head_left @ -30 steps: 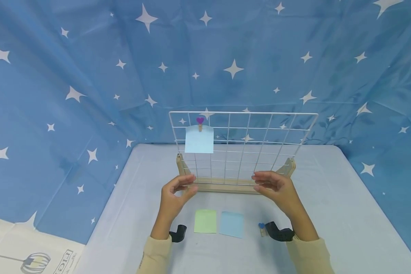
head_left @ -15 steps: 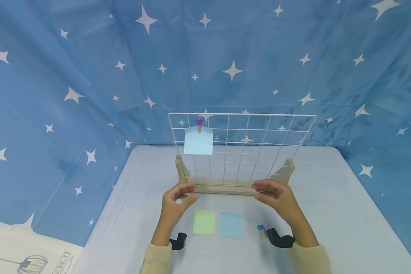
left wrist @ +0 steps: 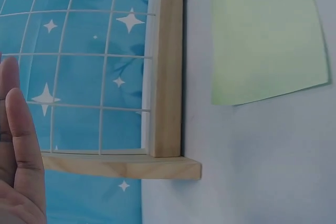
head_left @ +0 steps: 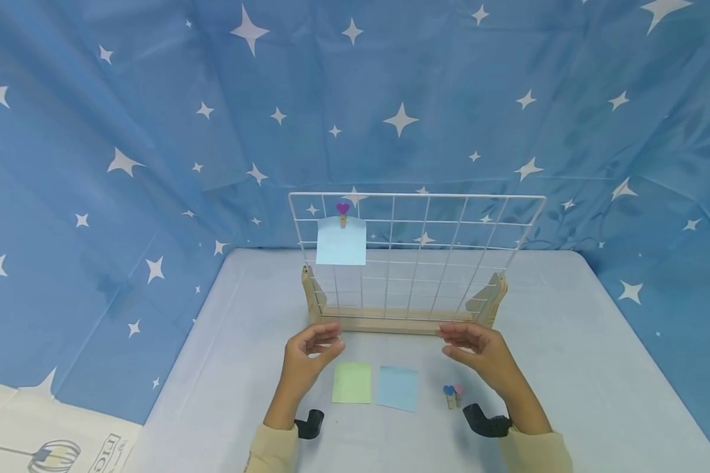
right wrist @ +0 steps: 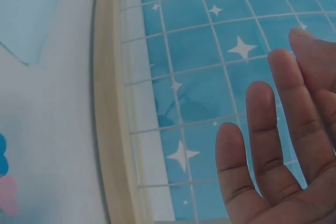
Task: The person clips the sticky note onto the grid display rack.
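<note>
My left hand (head_left: 310, 355) hovers in front of the left part of a white wire grid (head_left: 417, 256), fingers relaxed, holding nothing. Across from it my right hand (head_left: 479, 351) hovers likewise, its fingers loosely bent and apart in the right wrist view. A light blue sticky note (head_left: 341, 242) hangs at the grid's upper left under a clothespin with a purple heart (head_left: 343, 209). Between and below the hands a green sticky note (head_left: 352, 383) and a blue sticky note (head_left: 398, 388) lie on the table. Near the right wrist lie clothespins with a blue heart (head_left: 449, 390) and a pink heart (head_left: 458, 389).
The grid stands in a wooden base (head_left: 390, 324) with side brackets on the white table (head_left: 568, 315). Behind hangs a blue curtain with white stars (head_left: 272, 79). Black wrist camera mounts (head_left: 486, 422) sit on both wrists.
Both hands have drawn back from the grid toward the table's front, still holding nothing. The pink-heart clothespin has come into view from behind the right wrist mount.
</note>
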Motion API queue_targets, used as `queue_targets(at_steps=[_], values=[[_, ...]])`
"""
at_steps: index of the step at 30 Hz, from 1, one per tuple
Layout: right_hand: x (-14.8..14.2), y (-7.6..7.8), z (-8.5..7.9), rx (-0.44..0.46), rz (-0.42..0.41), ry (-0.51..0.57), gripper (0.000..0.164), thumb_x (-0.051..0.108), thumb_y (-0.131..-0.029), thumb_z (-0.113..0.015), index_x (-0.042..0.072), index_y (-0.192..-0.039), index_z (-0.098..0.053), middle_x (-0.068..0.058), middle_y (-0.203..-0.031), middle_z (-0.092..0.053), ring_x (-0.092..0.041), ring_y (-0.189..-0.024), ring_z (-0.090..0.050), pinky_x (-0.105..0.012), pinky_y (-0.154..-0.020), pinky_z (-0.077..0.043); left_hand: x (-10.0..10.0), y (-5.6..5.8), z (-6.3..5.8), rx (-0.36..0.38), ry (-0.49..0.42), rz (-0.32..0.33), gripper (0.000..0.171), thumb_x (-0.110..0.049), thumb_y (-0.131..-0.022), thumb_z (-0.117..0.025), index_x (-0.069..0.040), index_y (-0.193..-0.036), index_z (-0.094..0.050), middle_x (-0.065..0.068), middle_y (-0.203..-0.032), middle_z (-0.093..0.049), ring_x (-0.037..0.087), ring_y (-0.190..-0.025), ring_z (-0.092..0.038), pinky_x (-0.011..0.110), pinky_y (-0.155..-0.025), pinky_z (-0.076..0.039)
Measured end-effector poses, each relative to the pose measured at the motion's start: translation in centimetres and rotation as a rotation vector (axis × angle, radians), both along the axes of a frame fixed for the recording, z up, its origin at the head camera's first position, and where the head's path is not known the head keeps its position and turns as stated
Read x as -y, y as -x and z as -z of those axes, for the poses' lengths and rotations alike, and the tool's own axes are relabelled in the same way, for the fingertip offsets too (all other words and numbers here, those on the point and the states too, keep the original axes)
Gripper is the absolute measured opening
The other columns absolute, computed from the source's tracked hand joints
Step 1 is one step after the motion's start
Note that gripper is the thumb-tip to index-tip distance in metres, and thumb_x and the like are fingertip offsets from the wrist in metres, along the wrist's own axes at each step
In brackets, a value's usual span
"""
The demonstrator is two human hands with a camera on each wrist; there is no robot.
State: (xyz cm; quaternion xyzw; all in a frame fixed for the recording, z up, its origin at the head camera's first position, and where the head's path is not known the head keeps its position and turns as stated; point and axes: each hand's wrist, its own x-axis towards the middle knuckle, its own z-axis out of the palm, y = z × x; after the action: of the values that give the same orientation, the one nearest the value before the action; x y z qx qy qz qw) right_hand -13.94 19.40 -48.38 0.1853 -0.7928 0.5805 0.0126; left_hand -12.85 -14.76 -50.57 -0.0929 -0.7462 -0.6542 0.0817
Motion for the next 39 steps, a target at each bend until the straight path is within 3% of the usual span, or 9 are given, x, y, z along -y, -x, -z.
queue_targets(at_steps=[6,24,33,39], values=[[-0.4,-0.2,1.0,0.068,0.0,-0.02,0.033,0.004,-0.089,-0.073,-0.003,-0.12,-0.065,-0.017,-0.114,-0.07,-0.004,-0.099,-0.066,-0.019,-0.089,-0.052,-0.2,-0.4,0.9,0.071,0.004,-0.016,0.034,-0.013,-0.086,-0.079,-0.007,-0.118,-0.07,0.007,-0.111,-0.072,0.015,-0.096,-0.068,0.027,-0.082,-0.054],[-1.4,-0.9,3.5,0.104,0.003,0.0,0.033,0.004,-0.089,-0.073,-0.006,-0.12,-0.064,-0.02,-0.114,-0.069,-0.01,-0.099,-0.067,-0.016,-0.087,-0.052,-0.5,-1.1,2.9,0.172,-0.029,-0.027,0.037,-0.013,-0.085,-0.08,-0.001,-0.118,-0.068,0.016,-0.114,-0.071,0.016,-0.097,-0.068,0.025,-0.082,-0.055],[-1.8,-0.9,4.6,0.258,0.06,-0.044,0.034,0.006,-0.089,-0.074,-0.003,-0.12,-0.065,-0.015,-0.116,-0.07,-0.025,-0.104,-0.067,-0.016,-0.088,-0.05,-0.6,-1.1,3.9,0.208,-0.036,-0.076,0.038,-0.009,-0.085,-0.079,0.003,-0.119,-0.066,0.015,-0.113,-0.071,0.019,-0.098,-0.069,0.025,-0.087,-0.055],[-2.1,-1.2,5.5,0.276,0.025,0.016,0.034,0.005,-0.089,-0.073,-0.007,-0.12,-0.063,-0.023,-0.118,-0.067,-0.02,-0.103,-0.067,-0.018,-0.086,-0.052,-0.5,-1.0,4.4,0.267,0.019,-0.108,0.038,-0.008,-0.086,-0.077,0.004,-0.121,-0.065,0.018,-0.115,-0.07,0.03,-0.106,-0.067,0.027,-0.091,-0.054]])
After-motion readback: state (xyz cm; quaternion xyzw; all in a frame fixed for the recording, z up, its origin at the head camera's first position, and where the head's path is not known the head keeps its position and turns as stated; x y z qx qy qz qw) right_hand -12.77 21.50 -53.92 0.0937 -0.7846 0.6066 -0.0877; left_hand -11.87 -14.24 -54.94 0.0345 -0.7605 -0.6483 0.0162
